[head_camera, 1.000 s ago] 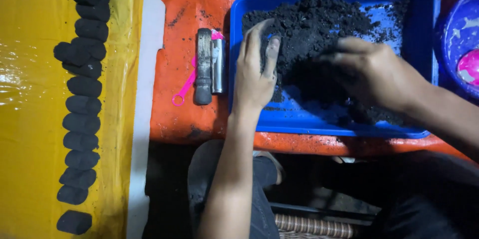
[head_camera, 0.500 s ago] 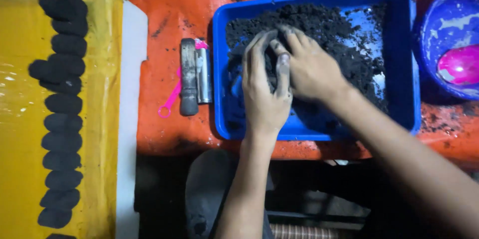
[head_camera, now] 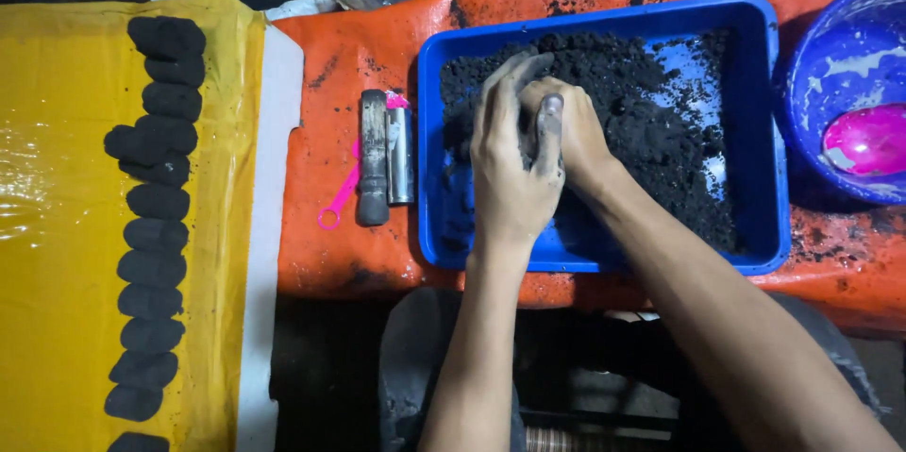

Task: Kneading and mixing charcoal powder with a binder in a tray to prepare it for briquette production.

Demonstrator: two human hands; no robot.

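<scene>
Left hand (head_camera: 510,174) overlaps cupped right hand (head_camera: 571,131).

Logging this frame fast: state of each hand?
Left hand: cupped over right, pressing black powder.
Right hand: closed on powder in blue tray.

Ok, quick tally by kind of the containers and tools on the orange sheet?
Blue tray: 1
Blue bowl: 1
Metal cylinders: 2
Pink loop-handled tool: 1
Total: 5
</scene>
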